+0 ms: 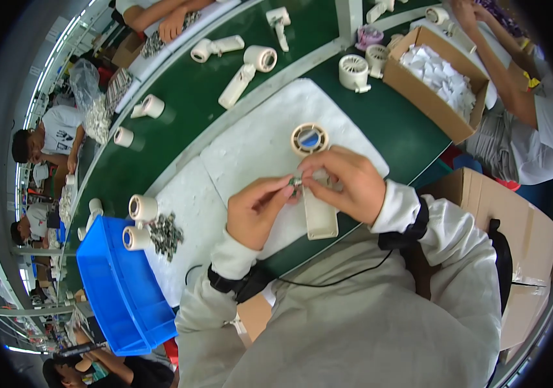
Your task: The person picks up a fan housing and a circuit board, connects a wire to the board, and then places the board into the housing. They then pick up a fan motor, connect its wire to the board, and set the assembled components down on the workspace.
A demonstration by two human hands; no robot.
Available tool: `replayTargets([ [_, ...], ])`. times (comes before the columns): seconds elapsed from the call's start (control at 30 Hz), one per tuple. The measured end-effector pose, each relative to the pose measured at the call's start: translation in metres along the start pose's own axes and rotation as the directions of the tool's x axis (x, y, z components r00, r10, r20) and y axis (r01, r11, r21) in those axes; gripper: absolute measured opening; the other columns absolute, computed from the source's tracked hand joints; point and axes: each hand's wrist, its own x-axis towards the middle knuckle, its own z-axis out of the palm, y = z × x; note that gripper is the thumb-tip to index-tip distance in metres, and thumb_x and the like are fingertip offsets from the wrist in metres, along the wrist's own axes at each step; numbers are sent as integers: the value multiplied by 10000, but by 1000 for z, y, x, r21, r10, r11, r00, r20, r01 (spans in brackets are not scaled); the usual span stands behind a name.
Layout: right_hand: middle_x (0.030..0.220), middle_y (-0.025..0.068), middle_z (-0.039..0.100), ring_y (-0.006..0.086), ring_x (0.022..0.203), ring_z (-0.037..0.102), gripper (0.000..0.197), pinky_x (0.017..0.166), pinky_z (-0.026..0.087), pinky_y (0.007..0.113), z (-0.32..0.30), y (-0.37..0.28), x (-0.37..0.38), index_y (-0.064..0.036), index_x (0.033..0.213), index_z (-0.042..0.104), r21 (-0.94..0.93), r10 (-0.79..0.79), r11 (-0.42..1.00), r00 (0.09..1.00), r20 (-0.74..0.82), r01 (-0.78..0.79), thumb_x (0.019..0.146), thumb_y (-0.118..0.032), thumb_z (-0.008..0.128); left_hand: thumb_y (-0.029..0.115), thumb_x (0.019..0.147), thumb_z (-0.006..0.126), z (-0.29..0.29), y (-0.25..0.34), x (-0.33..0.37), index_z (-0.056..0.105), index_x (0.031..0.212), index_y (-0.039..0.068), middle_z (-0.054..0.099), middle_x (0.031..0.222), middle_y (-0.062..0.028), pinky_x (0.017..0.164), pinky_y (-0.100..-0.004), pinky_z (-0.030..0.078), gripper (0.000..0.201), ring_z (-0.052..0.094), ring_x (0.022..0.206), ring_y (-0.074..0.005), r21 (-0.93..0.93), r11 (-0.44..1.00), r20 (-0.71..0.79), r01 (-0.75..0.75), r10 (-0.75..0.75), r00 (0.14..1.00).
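Note:
My left hand (252, 212) pinches a small green circuit board (295, 183) between thumb and fingers. The fingertips of my right hand (354, 187) close on the board's other side, so its details are mostly covered. Beneath my right hand lies a cream handheld fan housing (321, 222), its handle pointing toward me and its round ring-shaped head (309, 139) beyond my fingers. White foam sheeting (244, 149) lies under the work. To the left, a heap of small circuit boards (165, 235) sits beside two cream fan parts (142, 207).
A blue plastic bin (121, 284) stands at the left edge. Several cream fans (238, 84) lie on the green conveyor (186, 90) beyond a metal rail. At the far right are a carton of white pieces (438, 81) and a co-worker's arm (506, 87). A closed carton (509, 239) is beside me.

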Motion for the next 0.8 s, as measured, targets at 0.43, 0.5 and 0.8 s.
replayTargets([
  [0.43, 870, 61, 642, 148, 613, 502, 167, 565, 446, 279, -2, -9, -1, -53, 996, 672, 34, 53, 998, 998, 24, -54, 847, -51, 747, -44, 954, 614, -11, -4, 6, 670, 1174, -61, 698, 1114, -160, 848, -354, 625, 228, 684, 988, -207, -223, 961, 67, 161, -149, 987],
  [0.5, 904, 71, 671, 138, 610, 491, 144, 565, 444, 280, -2, -11, 3, -46, 966, 663, 23, 119, 993, 993, 23, -120, 845, -37, 741, -42, 954, 613, -12, -1, 11, 679, 1163, -56, 702, 1098, -155, 841, -345, 623, 219, 685, 969, -202, -172, 974, 78, 146, -134, 988],
  [0.8, 1004, 140, 732, 89, 766, 618, 197, 667, 483, 222, 30, -19, 9, -34, 856, 517, 388, 517, 808, 849, -107, -443, 858, 65, 687, -38, 921, 656, -5, 17, 12, 720, 1138, 15, 707, 988, -137, 754, -283, 567, 232, 695, 871, -190, 342, 912, -117, -227, 281, 952],
])
